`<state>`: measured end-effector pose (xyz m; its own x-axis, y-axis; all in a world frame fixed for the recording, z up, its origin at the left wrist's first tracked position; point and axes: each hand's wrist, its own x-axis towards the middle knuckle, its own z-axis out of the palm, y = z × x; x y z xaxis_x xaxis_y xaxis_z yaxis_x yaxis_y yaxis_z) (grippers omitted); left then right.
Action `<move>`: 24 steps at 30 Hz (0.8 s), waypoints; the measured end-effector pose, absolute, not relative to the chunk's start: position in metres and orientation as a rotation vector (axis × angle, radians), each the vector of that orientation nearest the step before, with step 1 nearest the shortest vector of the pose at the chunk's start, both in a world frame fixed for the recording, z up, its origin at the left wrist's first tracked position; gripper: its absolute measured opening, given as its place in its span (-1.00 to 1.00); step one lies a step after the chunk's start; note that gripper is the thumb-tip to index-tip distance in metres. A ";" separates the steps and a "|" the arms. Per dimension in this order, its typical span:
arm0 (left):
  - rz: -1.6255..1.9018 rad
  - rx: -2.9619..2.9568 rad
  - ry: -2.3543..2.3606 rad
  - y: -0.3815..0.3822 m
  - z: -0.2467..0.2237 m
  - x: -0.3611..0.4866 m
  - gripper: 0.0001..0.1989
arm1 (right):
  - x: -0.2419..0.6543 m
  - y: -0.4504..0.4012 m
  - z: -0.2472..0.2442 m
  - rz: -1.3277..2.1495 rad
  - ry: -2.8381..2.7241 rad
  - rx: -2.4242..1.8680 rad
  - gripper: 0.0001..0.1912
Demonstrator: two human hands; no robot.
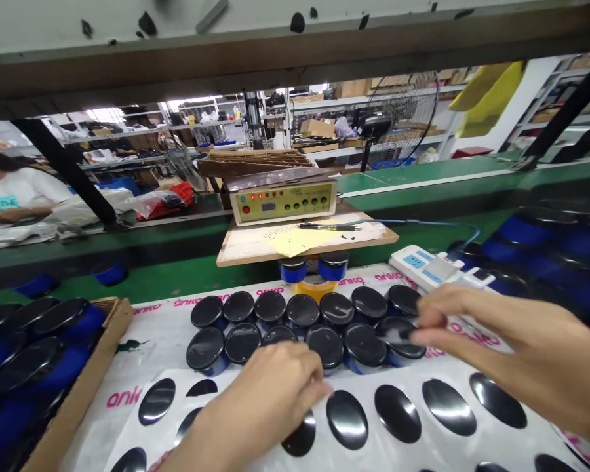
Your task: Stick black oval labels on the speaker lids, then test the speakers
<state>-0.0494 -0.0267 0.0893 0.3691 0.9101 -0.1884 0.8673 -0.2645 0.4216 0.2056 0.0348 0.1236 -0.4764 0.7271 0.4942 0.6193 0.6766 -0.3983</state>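
Note:
Two rows of blue jars with glossy black tops (324,345) stand side by side on the printed table covering. In front of them lies a white sheet bearing black oval discs (347,419). My left hand (270,387) is over the sheet's upper edge, close to the front row, its fingers curled and partly hidden. At the right end of the rows, my right hand (491,334) has thumb and forefinger near a jar top (400,335); whether it touches is unclear, and nothing shows between them.
Cardboard box (86,393) of similar jars at left; more jars (560,249) at right. Behind the rows are a power strip (435,269) and a wooden board (236,244) with a control box (284,202). Another person (24,187) is at far left.

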 end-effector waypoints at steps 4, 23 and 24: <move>0.363 2.548 1.559 -0.016 0.068 -0.047 -0.49 | 0.165 0.062 0.140 0.530 -2.221 -0.943 -0.82; 0.545 2.212 2.005 0.026 0.042 -0.075 -0.44 | 0.098 0.107 0.051 1.044 -2.065 -1.041 -0.65; 0.562 2.206 2.001 0.026 0.042 -0.075 -0.45 | 0.097 0.106 0.049 1.003 -2.077 -1.060 -0.66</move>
<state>-0.0749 0.0262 0.0420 0.0623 0.9785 0.1966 0.9377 -0.1249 0.3242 0.0972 0.1065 0.0493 -0.5059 0.8471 0.1628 0.3991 0.3972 -0.8264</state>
